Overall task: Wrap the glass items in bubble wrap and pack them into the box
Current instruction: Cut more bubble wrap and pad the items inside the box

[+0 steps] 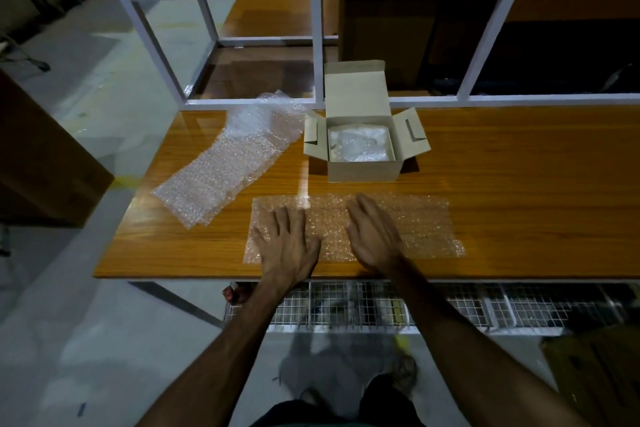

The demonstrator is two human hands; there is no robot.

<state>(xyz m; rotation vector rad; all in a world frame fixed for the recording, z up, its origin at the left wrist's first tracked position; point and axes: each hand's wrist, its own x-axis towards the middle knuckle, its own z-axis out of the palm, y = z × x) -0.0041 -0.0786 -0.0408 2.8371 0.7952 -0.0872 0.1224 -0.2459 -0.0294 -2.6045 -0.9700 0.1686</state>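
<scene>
Left hand [289, 246] and right hand [374, 236] pressed flat, fingers straight, gripping nothing, on bubble wrap sheet [422, 225], just before open cardboard box [363, 149], spare wrap [225, 166] left of box

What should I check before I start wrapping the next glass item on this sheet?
1. Bubble wrap sheet lies flat on the table: ok.
2. Left hand and right hand free, fingers straight on the sheet: ok.
3. Glass item ready on the sheet: not ok, none is visible on the table.
4. Box open, flaps folded out: ok.
5. Room left in the box: cannot tell; a wrapped bundle already fills most of the visible opening.
6. Spare bubble wrap within reach at the left: ok.
</scene>
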